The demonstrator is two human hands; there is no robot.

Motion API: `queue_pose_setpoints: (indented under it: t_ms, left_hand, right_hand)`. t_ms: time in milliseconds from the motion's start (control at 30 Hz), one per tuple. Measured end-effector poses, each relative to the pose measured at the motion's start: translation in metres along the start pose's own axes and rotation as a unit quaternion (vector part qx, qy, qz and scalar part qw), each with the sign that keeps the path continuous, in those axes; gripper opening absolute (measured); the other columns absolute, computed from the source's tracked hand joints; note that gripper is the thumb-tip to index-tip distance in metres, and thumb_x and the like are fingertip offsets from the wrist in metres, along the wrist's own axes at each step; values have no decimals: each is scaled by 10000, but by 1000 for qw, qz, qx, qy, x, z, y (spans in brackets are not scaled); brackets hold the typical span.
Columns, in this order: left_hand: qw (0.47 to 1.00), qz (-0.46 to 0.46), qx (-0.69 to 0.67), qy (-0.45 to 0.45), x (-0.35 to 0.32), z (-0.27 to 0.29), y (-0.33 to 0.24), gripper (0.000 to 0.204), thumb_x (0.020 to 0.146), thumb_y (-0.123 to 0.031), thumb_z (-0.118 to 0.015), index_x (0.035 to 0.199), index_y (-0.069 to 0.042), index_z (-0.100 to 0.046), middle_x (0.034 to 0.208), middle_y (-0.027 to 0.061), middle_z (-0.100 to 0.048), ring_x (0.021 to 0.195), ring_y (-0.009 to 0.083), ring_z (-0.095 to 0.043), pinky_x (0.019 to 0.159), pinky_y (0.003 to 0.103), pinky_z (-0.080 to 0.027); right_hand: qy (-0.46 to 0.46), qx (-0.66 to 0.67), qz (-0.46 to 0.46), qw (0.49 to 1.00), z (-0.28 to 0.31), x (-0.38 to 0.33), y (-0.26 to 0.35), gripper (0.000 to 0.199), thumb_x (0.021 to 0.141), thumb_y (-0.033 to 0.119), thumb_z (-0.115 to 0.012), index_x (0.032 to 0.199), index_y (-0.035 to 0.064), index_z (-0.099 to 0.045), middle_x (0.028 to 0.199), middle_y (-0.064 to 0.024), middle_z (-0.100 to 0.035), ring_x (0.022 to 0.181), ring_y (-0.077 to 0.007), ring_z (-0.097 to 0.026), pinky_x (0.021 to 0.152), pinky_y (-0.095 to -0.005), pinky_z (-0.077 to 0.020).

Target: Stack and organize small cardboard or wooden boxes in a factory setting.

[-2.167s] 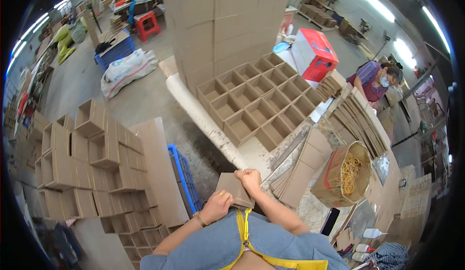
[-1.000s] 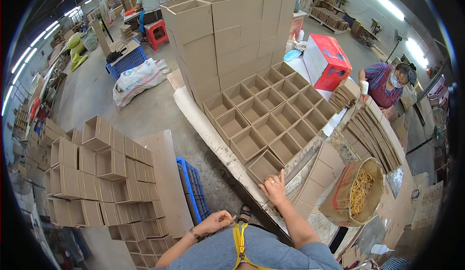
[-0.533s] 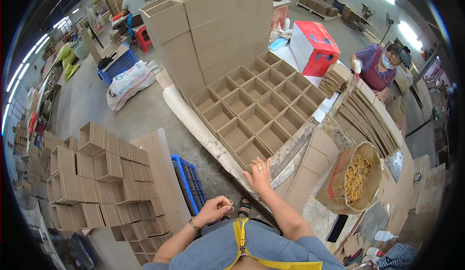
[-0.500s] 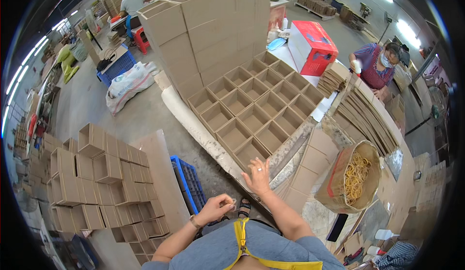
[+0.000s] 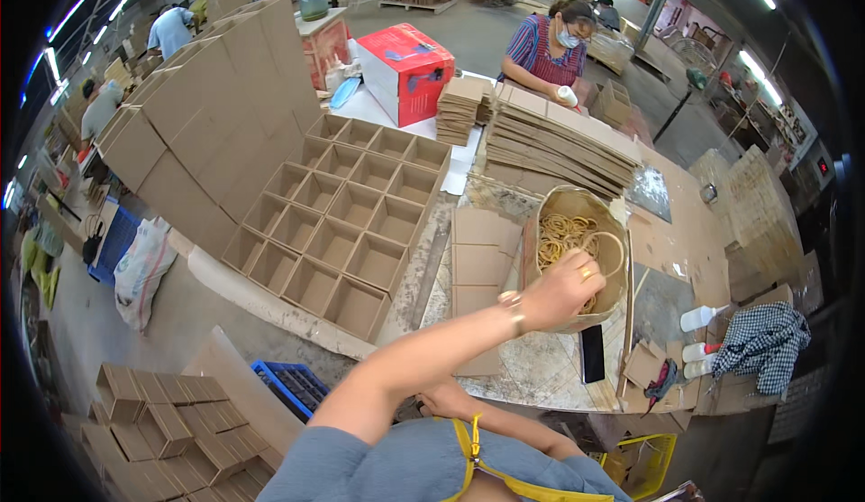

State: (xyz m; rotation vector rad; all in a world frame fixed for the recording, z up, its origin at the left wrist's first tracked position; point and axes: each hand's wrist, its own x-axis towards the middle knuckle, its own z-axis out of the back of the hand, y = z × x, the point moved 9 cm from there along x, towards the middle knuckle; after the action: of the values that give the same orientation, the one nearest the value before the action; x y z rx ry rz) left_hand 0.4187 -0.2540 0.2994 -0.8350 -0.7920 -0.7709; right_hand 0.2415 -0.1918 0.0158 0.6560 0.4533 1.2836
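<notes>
Your work shows partly done. A block of open boxes (image 5: 347, 223) stands folded in rows at the left end of the table (image 5: 532, 367). Flat blanks (image 5: 482, 263) lie unfolded just beside the basket (image 5: 577, 197), and a tall stack (image 5: 559, 141) of flat card waits behind it, so plenty seems left to fold.

Your left hand (image 5: 559, 290) is over the near rim of the basket, above the rubber bands (image 5: 563, 232) lying loose inside. Its fingers are curled together into a loose fist. I cannot tell whether a band is pinched in them.

Your right hand (image 5: 446, 400) sits close to your body at the table's near edge, mostly hidden under your left arm. Its grip cannot be made out.
</notes>
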Motion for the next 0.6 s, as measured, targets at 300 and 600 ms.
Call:
queue_pose_setpoints:
  t_ms: [300, 600]
  left_hand:
    - [975, 164, -109, 107, -174, -26, -17, 46, 784, -86, -509, 789, -41, -498, 730, 140, -492, 736, 297, -513, 648, 415, -409]
    - [651, 684, 230, -235, -535, 178, -172, 217, 794, -129, -507, 971, -37, -593, 964, 162, -608, 876, 334, -584, 734, 405, -466]
  right_hand:
    - [95, 117, -90, 985, -40, -6, -23, 155, 774, 106, -582, 899, 21, -618, 894, -126, -601, 861, -213, -535, 764, -346, -418]
    - [330, 119, 87, 932, -152, 72, 67, 129, 769, 157, -624, 781, 28, -622, 620, -136, -609, 556, -224, -606, 575, -325, -481]
